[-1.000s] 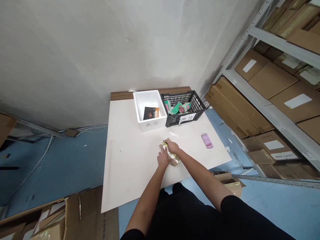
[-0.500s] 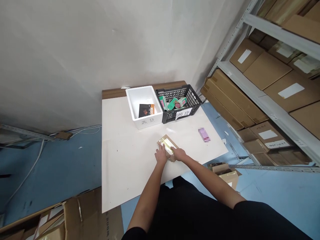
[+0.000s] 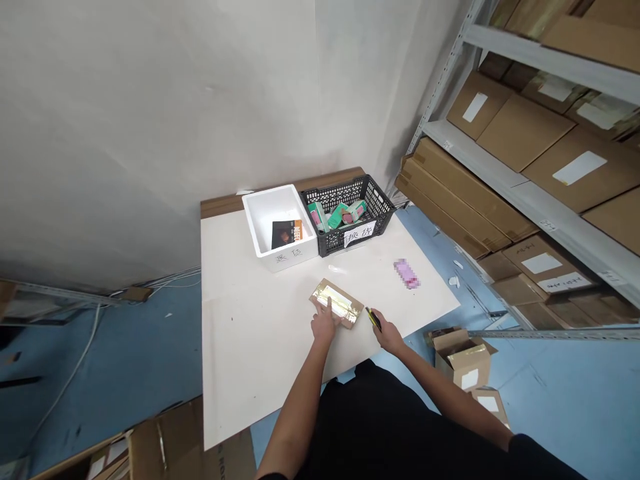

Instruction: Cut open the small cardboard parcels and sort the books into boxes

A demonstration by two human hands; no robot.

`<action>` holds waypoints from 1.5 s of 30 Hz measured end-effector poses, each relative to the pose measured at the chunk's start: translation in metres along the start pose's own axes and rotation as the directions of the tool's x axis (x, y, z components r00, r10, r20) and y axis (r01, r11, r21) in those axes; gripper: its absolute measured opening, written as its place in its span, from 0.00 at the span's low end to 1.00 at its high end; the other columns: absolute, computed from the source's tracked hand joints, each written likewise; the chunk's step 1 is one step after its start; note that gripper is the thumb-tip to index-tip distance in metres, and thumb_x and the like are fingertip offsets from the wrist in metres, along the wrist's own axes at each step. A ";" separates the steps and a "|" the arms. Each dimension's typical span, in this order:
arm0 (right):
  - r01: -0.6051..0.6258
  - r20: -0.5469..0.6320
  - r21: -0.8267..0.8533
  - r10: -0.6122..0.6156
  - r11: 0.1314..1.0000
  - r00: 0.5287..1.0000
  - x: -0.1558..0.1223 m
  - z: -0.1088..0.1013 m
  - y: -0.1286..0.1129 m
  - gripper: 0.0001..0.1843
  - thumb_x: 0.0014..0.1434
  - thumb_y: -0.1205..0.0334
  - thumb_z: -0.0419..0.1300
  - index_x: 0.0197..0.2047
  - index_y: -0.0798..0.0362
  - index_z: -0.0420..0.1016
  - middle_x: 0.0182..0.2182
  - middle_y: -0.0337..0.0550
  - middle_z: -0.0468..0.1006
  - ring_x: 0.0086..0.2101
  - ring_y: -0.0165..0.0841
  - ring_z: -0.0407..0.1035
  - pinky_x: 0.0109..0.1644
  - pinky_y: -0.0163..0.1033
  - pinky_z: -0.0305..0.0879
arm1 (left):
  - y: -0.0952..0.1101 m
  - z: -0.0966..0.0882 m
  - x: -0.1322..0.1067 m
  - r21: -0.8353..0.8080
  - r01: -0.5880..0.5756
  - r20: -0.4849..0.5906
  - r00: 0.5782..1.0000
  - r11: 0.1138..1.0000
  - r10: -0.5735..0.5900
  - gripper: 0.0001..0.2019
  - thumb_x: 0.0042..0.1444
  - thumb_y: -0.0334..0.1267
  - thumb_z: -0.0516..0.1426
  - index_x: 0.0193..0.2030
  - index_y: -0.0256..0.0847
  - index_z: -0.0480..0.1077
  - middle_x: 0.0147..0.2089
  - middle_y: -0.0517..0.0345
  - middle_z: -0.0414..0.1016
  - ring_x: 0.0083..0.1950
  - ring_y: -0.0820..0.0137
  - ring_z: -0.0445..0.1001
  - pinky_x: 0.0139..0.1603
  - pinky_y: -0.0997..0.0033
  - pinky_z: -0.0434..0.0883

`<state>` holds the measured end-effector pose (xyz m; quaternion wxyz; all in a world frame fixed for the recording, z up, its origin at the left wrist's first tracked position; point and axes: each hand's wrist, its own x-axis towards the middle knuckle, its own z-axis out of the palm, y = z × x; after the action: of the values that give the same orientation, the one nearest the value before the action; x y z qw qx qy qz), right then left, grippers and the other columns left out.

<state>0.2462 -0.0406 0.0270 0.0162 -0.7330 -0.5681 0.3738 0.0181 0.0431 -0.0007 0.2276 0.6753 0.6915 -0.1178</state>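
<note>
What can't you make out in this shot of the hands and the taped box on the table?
Head view:
- Pink object: pixelated, identity unclear.
- Tool in right hand: yellow-black tip shows; fingers hide the rest.
- Taped box: near edge under left hand.
- Handwritten labels on white foam box and black crate: too small.

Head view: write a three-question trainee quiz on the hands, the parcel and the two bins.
1. True or false: the left hand rests on the parcel.
2. What does the right hand hold? A) a yellow-and-black cutter B) a tape roll C) a pink box
3. Fill in: the white bin stands to the ___ of the black crate as the camera sees it.

Key: 1 true. 2 A; its blade cannot be made out. 3 left; the two stand side by side at the far edge of the table.
</note>
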 end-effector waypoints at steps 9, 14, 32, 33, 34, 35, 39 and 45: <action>-0.067 -0.132 0.180 0.092 0.981 0.987 0.120 0.006 -0.037 0.50 0.66 0.44 0.63 0.80 0.53 0.43 0.57 0.55 0.81 0.56 0.48 0.77 0.54 0.43 0.69 | 0.046 0.030 -0.022 -0.002 0.206 0.027 0.978 0.979 -0.206 0.44 0.69 0.63 0.47 0.83 0.40 0.43 0.78 0.21 0.52 0.53 0.50 0.81 0.49 0.56 0.77; 0.054 -0.141 0.323 -0.008 0.945 0.990 0.153 -0.017 -0.024 0.31 0.70 0.47 0.58 0.71 0.49 0.61 0.44 0.47 0.84 0.45 0.43 0.80 0.48 0.40 0.71 | 0.045 0.019 -0.029 0.057 0.149 -0.036 0.988 0.987 -0.147 0.37 0.68 0.55 0.54 0.78 0.40 0.58 0.69 0.31 0.69 0.66 0.44 0.72 0.59 0.50 0.73; 0.013 0.267 0.296 -0.096 0.955 0.959 0.152 -0.049 0.012 0.18 0.75 0.47 0.52 0.38 0.50 0.70 0.21 0.33 0.73 0.17 0.29 0.66 0.26 0.34 0.59 | 0.037 0.046 0.013 0.148 -0.116 -0.074 0.989 0.982 0.128 0.34 0.74 0.51 0.45 0.83 0.51 0.43 0.85 0.50 0.39 0.84 0.46 0.38 0.78 0.38 0.52; 0.020 0.256 0.251 -0.087 0.968 0.963 0.151 -0.051 0.009 0.18 0.75 0.46 0.52 0.39 0.50 0.71 0.23 0.35 0.75 0.18 0.29 0.67 0.27 0.34 0.59 | 0.038 0.045 0.013 0.152 -0.115 -0.072 0.989 0.982 0.127 0.34 0.74 0.51 0.45 0.83 0.51 0.43 0.85 0.50 0.39 0.84 0.46 0.38 0.78 0.38 0.52; 0.028 0.243 0.206 -0.079 0.978 0.967 0.151 -0.052 0.006 0.19 0.75 0.46 0.52 0.41 0.50 0.73 0.26 0.37 0.78 0.18 0.30 0.68 0.27 0.34 0.59 | 0.038 0.044 0.013 0.153 -0.112 -0.069 0.990 0.982 0.124 0.34 0.74 0.51 0.45 0.83 0.51 0.43 0.85 0.50 0.39 0.84 0.46 0.38 0.78 0.38 0.52; 0.033 0.233 0.166 -0.071 0.986 0.970 0.150 -0.053 0.004 0.20 0.75 0.45 0.52 0.43 0.51 0.74 0.29 0.39 0.80 0.19 0.30 0.69 0.28 0.35 0.60 | 0.039 0.044 0.013 0.151 -0.110 -0.063 0.991 0.982 0.121 0.34 0.74 0.51 0.45 0.83 0.51 0.43 0.85 0.50 0.38 0.84 0.45 0.38 0.78 0.38 0.53; 0.008 0.250 0.103 -0.033 0.995 0.968 0.149 -0.058 -0.003 0.22 0.75 0.43 0.52 0.46 0.52 0.76 0.29 0.43 0.81 0.20 0.32 0.70 0.29 0.36 0.61 | 0.039 0.043 0.013 0.135 -0.112 -0.055 0.991 0.985 0.120 0.34 0.74 0.51 0.46 0.83 0.51 0.44 0.85 0.50 0.38 0.84 0.46 0.38 0.78 0.38 0.52; -0.052 0.254 0.190 0.002 0.980 0.967 0.147 -0.054 0.003 0.23 0.69 0.38 0.59 0.38 0.51 0.78 0.16 0.40 0.72 0.19 0.37 0.70 0.28 0.39 0.63 | 0.042 0.037 0.011 0.118 -0.095 -0.045 0.994 0.988 0.101 0.34 0.73 0.51 0.46 0.82 0.52 0.44 0.85 0.52 0.38 0.84 0.47 0.38 0.78 0.37 0.51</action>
<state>0.2905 0.1043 -0.0136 0.0103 -0.6821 -0.5161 0.5180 0.0656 0.0378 -0.0322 0.1760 0.7234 0.6550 -0.1291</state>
